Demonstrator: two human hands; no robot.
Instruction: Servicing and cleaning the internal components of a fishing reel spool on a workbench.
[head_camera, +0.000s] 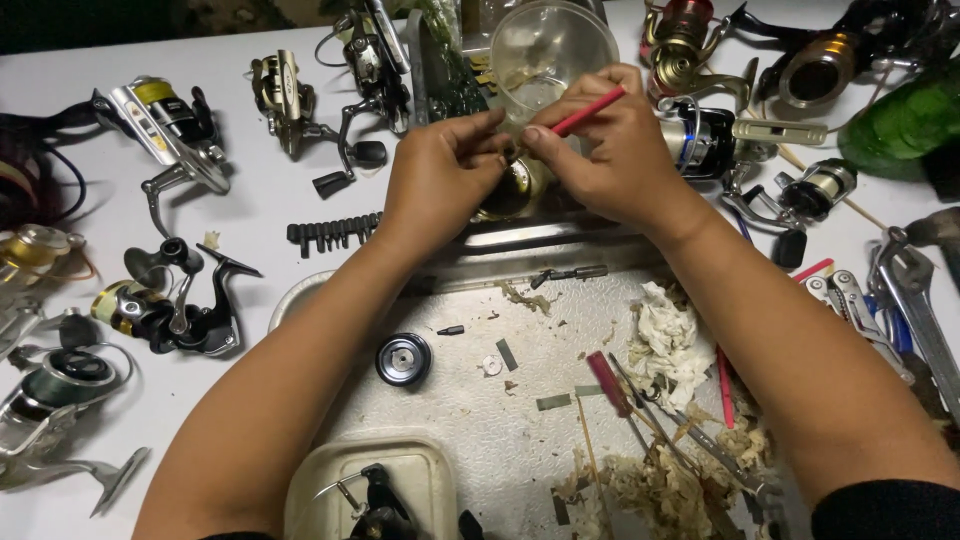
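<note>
light: bright overhead | shadows: soft | glare: metal tray (560, 330) | focus: sharp, corners dim

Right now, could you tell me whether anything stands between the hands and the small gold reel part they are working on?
Nothing visible does: the left hand grips the gold part directly, and the right hand touches it.
</note>
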